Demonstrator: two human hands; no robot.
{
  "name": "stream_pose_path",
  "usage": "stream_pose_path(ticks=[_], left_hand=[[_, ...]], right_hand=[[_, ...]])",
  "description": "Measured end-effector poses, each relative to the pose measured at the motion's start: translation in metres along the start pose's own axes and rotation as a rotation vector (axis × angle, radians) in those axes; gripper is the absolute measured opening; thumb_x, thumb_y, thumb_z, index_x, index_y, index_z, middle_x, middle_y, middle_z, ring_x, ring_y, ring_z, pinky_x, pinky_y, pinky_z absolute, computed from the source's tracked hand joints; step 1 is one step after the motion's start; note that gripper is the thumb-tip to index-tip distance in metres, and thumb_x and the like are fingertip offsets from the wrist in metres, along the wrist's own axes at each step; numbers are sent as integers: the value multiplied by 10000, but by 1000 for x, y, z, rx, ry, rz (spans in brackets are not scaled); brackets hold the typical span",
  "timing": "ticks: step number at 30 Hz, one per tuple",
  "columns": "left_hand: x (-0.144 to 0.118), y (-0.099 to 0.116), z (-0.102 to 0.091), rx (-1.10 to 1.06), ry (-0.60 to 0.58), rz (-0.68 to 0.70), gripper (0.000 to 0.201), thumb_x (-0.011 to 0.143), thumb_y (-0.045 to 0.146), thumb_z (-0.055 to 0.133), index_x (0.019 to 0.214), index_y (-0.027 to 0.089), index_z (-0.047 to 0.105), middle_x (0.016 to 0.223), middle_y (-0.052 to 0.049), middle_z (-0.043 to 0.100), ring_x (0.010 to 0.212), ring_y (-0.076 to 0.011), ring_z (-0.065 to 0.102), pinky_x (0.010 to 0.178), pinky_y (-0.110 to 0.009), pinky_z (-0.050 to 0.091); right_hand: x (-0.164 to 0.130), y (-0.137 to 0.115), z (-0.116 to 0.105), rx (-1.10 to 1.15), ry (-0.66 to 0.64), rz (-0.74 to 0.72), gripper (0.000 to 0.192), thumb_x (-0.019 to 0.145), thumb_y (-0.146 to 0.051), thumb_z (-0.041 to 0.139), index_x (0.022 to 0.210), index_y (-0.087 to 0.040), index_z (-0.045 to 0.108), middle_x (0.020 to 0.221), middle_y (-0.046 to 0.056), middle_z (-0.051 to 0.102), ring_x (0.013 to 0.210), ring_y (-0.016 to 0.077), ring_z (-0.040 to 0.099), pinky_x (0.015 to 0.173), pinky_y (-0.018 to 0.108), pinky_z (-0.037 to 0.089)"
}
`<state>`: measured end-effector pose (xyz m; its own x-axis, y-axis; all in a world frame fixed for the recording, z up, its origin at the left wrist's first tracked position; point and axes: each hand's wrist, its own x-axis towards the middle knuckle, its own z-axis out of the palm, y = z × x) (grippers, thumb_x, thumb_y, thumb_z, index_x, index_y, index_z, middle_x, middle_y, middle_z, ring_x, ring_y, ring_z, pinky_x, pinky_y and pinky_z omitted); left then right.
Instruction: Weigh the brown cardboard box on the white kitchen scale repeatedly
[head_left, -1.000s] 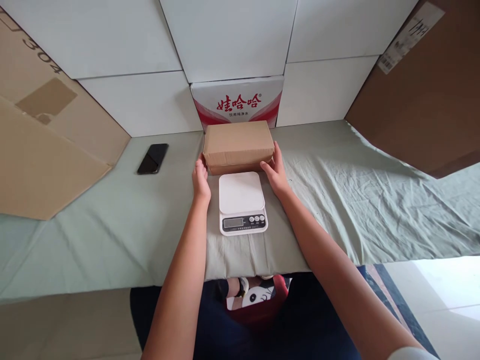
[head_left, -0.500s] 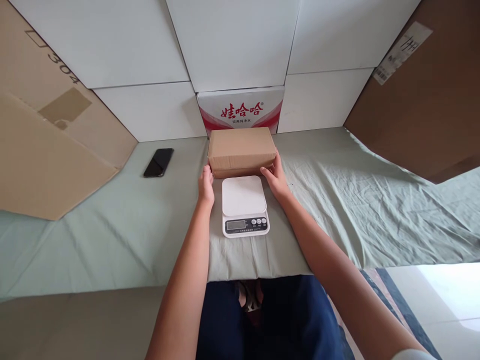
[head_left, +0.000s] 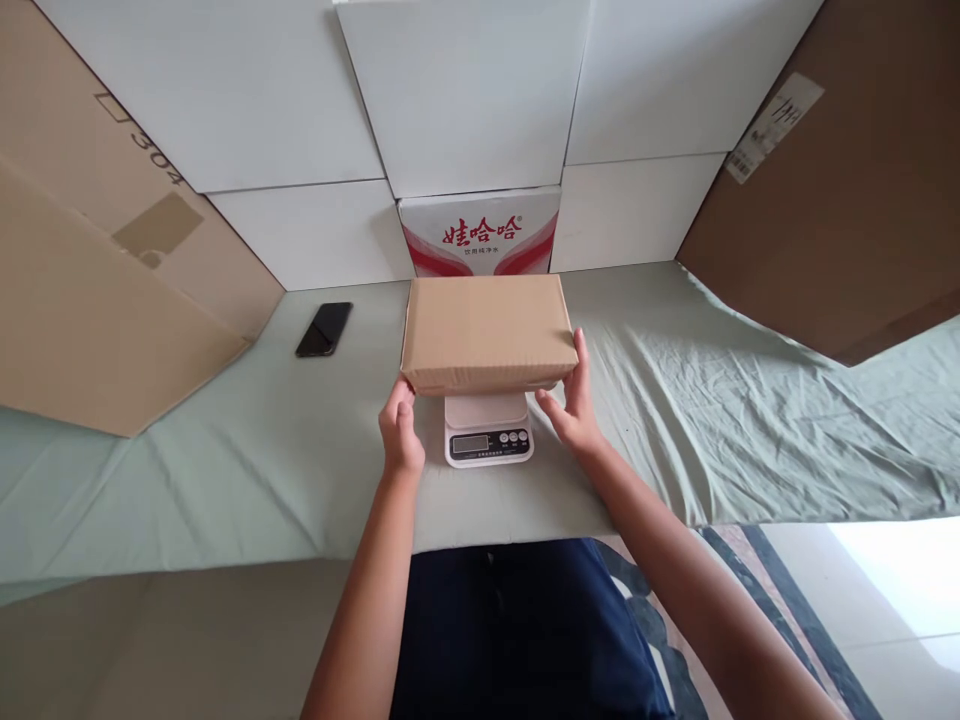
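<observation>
scale (head_left: 488, 438) platform hidden under box (head_left: 487, 333), readout unreadable

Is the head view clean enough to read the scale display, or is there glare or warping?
Head view: soft even light, no glare on the scale; display sharp but too small to read; the box shadows its platform; wall panels bow at the edges; floor at lower right washed out.

Table draped in green cloth (head_left: 712, 400), black phone (head_left: 324, 329), white scale (head_left: 489, 440)

— What lies to the left on the bench (head_left: 225, 470)?
— A black phone (head_left: 324, 329), near a leaning cardboard sheet (head_left: 97, 300).
— And at the back?
— A red-and-white carton (head_left: 480, 232) against white panels (head_left: 465, 90); brown cardboard (head_left: 847, 210) stands right.
</observation>
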<state>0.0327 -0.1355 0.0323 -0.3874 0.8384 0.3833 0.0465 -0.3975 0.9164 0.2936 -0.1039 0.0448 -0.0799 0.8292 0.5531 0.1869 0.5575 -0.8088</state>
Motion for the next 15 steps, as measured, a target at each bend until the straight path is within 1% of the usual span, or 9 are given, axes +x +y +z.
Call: stream_pose_path(ticks=[2,5,9,12,15], left_hand=[[-18,3,-9,14,-4,0,868,885,840,520,1405,168,701,1462,-185,683,1517,-386,504,1259,-485,408],[-32,4,-16,7,-14,-7,844,906,815,513,1428,175,688,1479,-181,674,1518,-383,503,1260,-488,406],[-33,5,-17,1,-26,-35,863,908,816,507,1487,191,642,1526,-175,641,1520,-368,504,1265,-476,399],[-32,6,-15,-2,-34,-41,861,912,808,516,1501,190,629,1541,-175,628,1532,-362,489,1269,-463,393],[-31,6,-15,-15,-39,-33,814,937,776,514,1491,193,640,1553,-171,619,1530,-351,493,1264,-445,398]], right_hand=[[-14,-2,-3,-14,-18,12,980,932,-648,649,1703,-427,85,1760,51,232,1626,388,298,1322,659,317],[-20,-4,-3,-34,-27,24,986,925,-668,641,1707,-387,111,1740,78,264,1614,396,308,1317,651,323],[-14,-7,-2,-82,-36,18,976,932,-688,617,1708,-371,117,1707,104,313,1586,407,322,1286,649,358],[-13,-7,-2,-71,-40,19,964,943,-683,611,1708,-376,112,1676,122,345,1527,408,391,1226,643,428],[-13,-5,-1,-54,-30,30,955,944,-683,616,1706,-391,120,1630,127,391,1455,396,465,1176,641,474]])
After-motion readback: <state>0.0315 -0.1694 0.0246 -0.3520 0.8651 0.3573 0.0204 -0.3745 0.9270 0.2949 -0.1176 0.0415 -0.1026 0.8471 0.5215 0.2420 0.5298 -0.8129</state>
